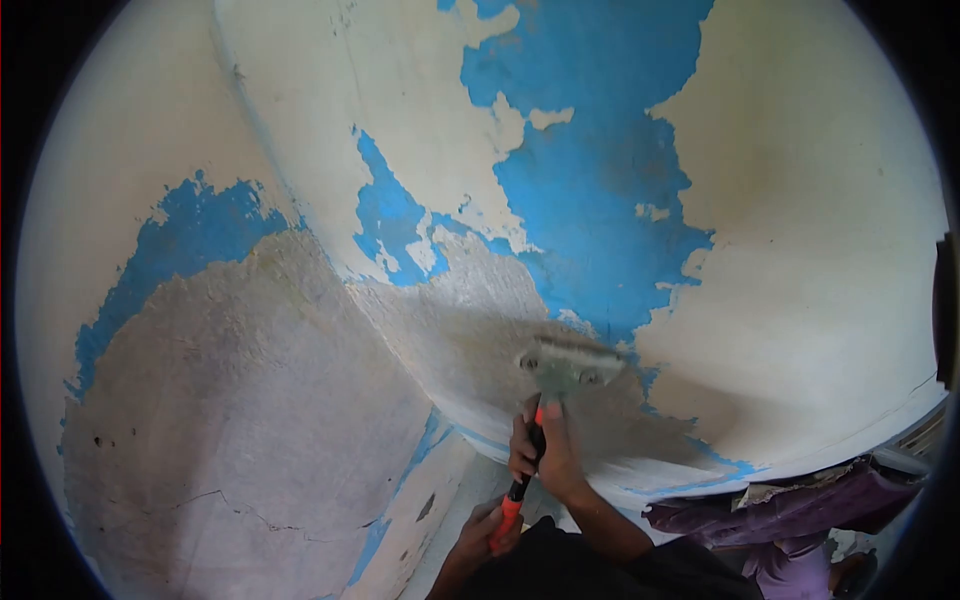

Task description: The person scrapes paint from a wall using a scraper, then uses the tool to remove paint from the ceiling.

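A long-handled scraper with a wide, whitish dusty head and a red-and-black handle is held up against the wall. My right hand is closed around the upper part of the handle, just below the head. Lower down, my left hand grips the red end. The blade lies over bare grey plaster, near the lower tip of a large blue paint patch. Cream paint with ragged, peeling edges surrounds the blue. Slight blur on the head hides whether the blade edge presses on the wall.
An inner corner splits this wall from a left wall with bare grey plaster, a crack and a blue strip. Purple cloth lies over something at lower right. A dark object stands at the right edge.
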